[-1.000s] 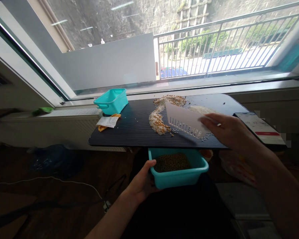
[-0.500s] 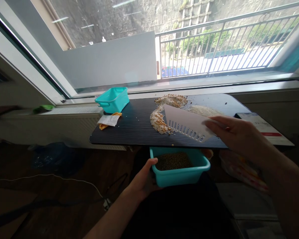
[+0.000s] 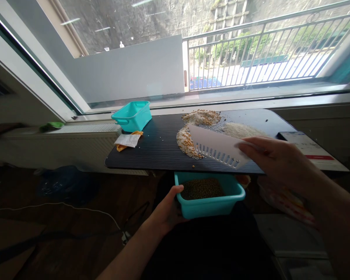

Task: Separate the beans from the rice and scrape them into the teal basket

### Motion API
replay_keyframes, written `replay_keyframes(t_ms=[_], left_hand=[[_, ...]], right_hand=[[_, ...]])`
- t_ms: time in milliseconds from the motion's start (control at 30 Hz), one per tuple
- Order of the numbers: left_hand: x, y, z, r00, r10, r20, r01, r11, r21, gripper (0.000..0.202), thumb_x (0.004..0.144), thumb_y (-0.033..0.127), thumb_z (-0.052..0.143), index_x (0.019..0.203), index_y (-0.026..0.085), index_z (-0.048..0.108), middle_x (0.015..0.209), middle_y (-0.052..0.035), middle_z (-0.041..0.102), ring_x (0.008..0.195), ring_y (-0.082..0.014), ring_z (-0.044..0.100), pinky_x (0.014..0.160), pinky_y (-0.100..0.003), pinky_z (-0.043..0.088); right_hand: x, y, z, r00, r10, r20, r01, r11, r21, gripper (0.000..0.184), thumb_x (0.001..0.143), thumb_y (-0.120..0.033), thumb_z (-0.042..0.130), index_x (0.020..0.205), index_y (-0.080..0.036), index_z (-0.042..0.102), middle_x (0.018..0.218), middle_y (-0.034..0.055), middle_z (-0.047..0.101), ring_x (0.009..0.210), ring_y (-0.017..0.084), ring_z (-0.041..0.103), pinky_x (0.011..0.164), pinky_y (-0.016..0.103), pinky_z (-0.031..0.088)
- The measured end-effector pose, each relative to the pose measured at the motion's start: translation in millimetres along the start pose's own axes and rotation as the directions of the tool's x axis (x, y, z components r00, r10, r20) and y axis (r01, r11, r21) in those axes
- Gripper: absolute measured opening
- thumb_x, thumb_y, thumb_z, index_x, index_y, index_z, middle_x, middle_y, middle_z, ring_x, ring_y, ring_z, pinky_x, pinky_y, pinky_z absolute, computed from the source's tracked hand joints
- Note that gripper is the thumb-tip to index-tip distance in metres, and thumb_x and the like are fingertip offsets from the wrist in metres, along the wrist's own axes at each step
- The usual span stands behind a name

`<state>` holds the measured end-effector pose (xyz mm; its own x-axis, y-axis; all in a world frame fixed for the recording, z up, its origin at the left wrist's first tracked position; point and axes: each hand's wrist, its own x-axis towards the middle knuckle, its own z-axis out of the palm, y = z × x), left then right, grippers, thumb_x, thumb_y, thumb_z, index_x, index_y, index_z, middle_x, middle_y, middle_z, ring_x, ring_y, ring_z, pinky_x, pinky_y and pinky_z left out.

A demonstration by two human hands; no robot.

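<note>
Room between basket (image 3: 130, 125) and mixed grain (image 3: 185, 144); scraper (image 3: 217, 139) (perhaps raised) blocks rightward.

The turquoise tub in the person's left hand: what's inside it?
Inside the tub is a heap of small brownish grains, with bare turquoise plastic showing to their right. The tub's floor beneath them, and anything buried there, is covered and cannot be seen.

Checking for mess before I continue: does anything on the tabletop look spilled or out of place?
Possibly: a single tan grain lies alone near the front edge of the tabletop, apart from the mixed heaps. Those sit loose too; spilled or placed, I cannot tell.
</note>
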<state>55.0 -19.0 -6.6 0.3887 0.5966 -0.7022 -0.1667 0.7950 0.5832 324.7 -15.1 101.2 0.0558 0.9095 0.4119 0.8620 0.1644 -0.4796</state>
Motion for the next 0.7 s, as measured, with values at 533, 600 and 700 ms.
replay_keyframes(t_ms=[533,600,700], left_hand=[[-15.5,6.6,-27.3,1.0,0.021,-0.017,-0.022,0.998,-0.061,0.054,0.08,0.054,0.053,0.122,0.02,0.053,0.104,-0.0096,0.068,0.087,-0.0232,0.065,0.079,-0.037,0.05],[-14.6,6.4,-21.8,1.0,0.006,0.001,-0.006,0.998,-0.064,0.055,0.079,0.055,0.054,0.121,0.019,0.054,0.103,-0.0097,0.068,0.084,-0.0231,0.065,0.077,-0.036,0.05],[-12.1,5.8,-14.0,1.0,-0.002,0.022,0.003,0.998,-0.059,0.056,0.076,0.056,0.057,0.119,0.02,0.054,0.101,-0.0087,0.068,0.08,-0.0222,0.064,0.074,-0.035,0.05]], right_hand=[[-17.6,1.8,-7.3,0.999,0.028,0.045,-0.024,0.997,-0.078,0.039,0.085,-0.06,0.047,0.087,-0.029,0.071,0.071,-0.0006,0.07,0.06,0.018,0.061,0.052,0.03,0.044],[-22.1,1.1,-8.7,0.996,0.033,0.079,-0.03,0.999,-0.042,0.038,0.084,-0.06,0.048,0.086,-0.029,0.07,0.069,-0.0001,0.07,0.057,0.019,0.061,0.052,0.03,0.045],[-26.1,0.9,-11.3,0.995,0.017,0.101,-0.017,1.0,-0.001,0.036,0.085,-0.059,0.047,0.084,-0.03,0.069,0.065,-0.0006,0.069,0.054,0.018,0.059,0.052,0.031,0.045]])
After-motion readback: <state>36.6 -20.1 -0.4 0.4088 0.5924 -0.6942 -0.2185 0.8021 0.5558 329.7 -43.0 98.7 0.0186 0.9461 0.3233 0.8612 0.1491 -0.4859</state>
